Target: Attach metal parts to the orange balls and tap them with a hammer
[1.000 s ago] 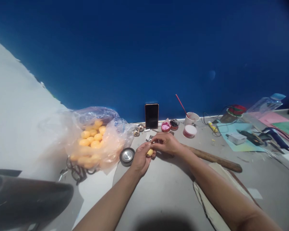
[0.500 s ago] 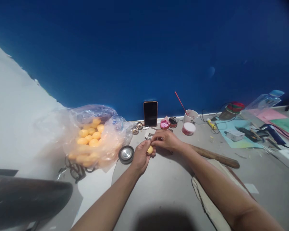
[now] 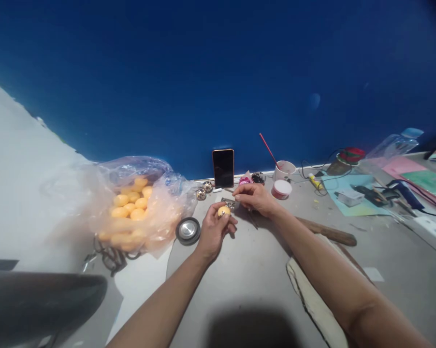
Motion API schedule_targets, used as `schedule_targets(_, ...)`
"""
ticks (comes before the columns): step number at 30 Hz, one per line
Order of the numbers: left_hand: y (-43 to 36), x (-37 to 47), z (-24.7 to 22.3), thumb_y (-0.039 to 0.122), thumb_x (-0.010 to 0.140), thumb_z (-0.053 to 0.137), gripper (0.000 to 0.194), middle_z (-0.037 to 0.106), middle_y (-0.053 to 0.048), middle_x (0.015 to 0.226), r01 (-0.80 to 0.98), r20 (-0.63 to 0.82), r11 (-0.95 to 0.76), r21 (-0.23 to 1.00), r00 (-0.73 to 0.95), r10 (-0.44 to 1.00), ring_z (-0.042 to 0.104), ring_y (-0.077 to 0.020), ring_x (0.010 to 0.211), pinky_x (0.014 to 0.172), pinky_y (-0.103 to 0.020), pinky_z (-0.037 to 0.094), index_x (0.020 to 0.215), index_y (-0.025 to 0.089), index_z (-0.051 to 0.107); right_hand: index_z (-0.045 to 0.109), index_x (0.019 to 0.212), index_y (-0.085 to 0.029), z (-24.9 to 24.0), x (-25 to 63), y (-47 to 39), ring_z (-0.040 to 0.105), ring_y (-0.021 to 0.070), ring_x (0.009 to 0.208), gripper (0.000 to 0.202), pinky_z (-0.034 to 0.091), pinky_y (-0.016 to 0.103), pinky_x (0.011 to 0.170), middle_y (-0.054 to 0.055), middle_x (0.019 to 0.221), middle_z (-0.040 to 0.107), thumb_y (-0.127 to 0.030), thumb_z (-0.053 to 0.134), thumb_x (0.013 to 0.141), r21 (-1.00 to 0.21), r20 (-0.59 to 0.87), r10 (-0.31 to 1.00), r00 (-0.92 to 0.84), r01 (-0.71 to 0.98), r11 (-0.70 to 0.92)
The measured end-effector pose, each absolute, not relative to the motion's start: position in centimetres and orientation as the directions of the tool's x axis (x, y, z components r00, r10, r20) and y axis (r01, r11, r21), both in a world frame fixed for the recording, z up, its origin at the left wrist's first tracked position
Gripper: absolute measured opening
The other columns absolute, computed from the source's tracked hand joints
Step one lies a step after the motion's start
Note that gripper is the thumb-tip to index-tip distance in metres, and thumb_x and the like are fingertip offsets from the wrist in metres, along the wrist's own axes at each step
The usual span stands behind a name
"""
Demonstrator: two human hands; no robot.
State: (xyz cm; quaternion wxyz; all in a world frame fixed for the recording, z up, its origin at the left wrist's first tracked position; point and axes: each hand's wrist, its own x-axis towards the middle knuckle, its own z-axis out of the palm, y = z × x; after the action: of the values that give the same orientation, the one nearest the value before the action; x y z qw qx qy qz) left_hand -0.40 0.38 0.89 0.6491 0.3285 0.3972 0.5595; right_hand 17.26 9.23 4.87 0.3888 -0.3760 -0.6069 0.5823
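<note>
Pinching the yellow ball (image 3: 224,211) at frame centre, the left hand (image 3: 214,229) has its fingers closed around it; just upper right, the right hand's (image 3: 256,198) fingers nearly meet, contents unclear.

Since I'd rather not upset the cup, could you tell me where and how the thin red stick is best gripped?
Probably pinch the thin red stick near its upper end, with the fingers coming from above and the front. It leans leftward out of the white cup, so that end stands clear of the rim, while its lower end is hidden inside.
</note>
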Motion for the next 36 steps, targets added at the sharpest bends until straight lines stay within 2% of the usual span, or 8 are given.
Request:
schedule_targets(2,0.44,-0.46,0.90,0.046,0.079,0.087,0.060,0.069,0.001,0.073,-0.426,-0.140,0.146,0.893,0.045,0.989,0.058,-0.0125,0.051,0.051,-0.024,0.044,0.124,0.020,0.056,0.076,0.086,-0.017,4.59,17.33,9.38,0.043,0.0087,0.049,0.027,0.030,0.024,0.050,-0.006,0.055,0.055,-0.039,0.086,0.074,-0.999,0.018,0.906,-0.423,-0.043,-0.001)
schedule_targets(7,0.32,-0.09,1.21,0.028,0.072,0.090,0.058,0.063,0.005,0.074,-0.385,-0.139,0.105,0.917,-0.062,0.988,0.052,-0.0077,0.051,0.050,-0.022,0.042,0.121,0.020,0.062,0.077,0.085,-0.018,4.32,17.39,9.52,0.047,0.0084,0.052,0.031,0.032,0.023,0.050,-0.004,0.062,0.061,-0.039,0.092,0.070,-0.992,-0.020,0.888,-0.460,-0.104,-0.077)
schedule_targets(11,0.15,0.24,1.45,0.031,0.072,0.091,0.058,0.068,0.003,0.083,-0.379,-0.112,0.058,0.924,-0.122,0.986,0.057,-0.0090,0.055,0.052,-0.022,0.047,0.121,0.022,0.063,0.078,0.085,-0.017,4.26,17.35,9.51,0.048,0.0079,0.053,0.032,0.033,0.022,0.049,-0.002,0.066,0.065,-0.037,0.095,0.068,-0.983,-0.044,0.864,-0.502,-0.133,-0.127)
schedule_targets(15,0.18,0.15,1.50,0.038,0.076,0.090,0.044,0.069,0.001,0.077,-0.355,-0.105,0.060,0.933,-0.109,0.988,0.061,-0.0118,0.059,0.055,-0.024,0.050,0.109,0.019,0.068,0.078,0.085,-0.016,4.17,17.21,9.45,0.049,0.0074,0.054,0.032,0.035,0.021,0.049,0.000,0.069,0.068,-0.037,0.096,0.068,-0.980,-0.049,0.849,-0.525,-0.138,-0.141)
schedule_targets(19,0.29,-0.09,1.35,0.033,0.071,0.091,0.050,0.070,0.001,0.076,-0.357,-0.131,0.076,0.931,-0.131,0.983,0.059,-0.0115,0.059,0.057,-0.023,0.049,0.114,0.019,0.070,0.078,0.084,-0.016,4.24,17.05,9.32,0.049,0.0073,0.054,0.034,0.036,0.021,0.048,0.000,0.069,0.068,-0.039,0.098,0.067,-0.978,-0.050,0.838,-0.543,-0.145,-0.152)
schedule_targets(25,0.36,-0.32,0.94,0.023,0.065,0.093,0.056,0.078,-0.005,0.096,-0.337,-0.136,0.069,0.939,-0.180,0.974,0.070,-0.0184,0.086,0.074,-0.026,0.054,0.117,0.020,0.073,0.078,0.085,-0.016,4.33,16.99,9.12,0.050,0.0076,0.053,0.036,0.038,0.021,0.049,-0.001,0.066,0.066,-0.040,0.098,0.067,-0.979,-0.061,0.828,-0.558,-0.127,-0.158)
schedule_targets(33,0.19,-0.41,1.27,0.005,0.065,0.088,0.043,0.069,-0.007,0.113,-0.196,0.001,-0.062,0.979,-0.299,0.954,0.068,-0.0199,0.099,0.088,-0.027,0.054,0.105,0.021,0.082,0.079,0.083,-0.017,4.33,17.03,9.01,0.051,0.0086,0.056,0.033,0.040,0.022,0.050,0.000,0.070,0.069,-0.040,0.098,0.068,-0.982,-0.055,0.793,-0.606,-0.109,-0.151)
schedule_targets(36,0.02,-0.40,1.56,0.007,0.067,0.088,0.043,0.068,-0.009,0.118,-0.137,0.066,-0.109,0.985,-0.290,0.955,0.067,-0.0233,0.111,0.095,-0.028,0.053,0.107,0.023,0.084,0.079,0.084,-0.017,4.25,17.04,9.07,0.051,0.0083,0.056,0.033,0.040,0.022,0.050,0.001,0.071,0.069,-0.039,0.097,0.068,-0.981,-0.068,0.789,-0.611,-0.101,-0.163)
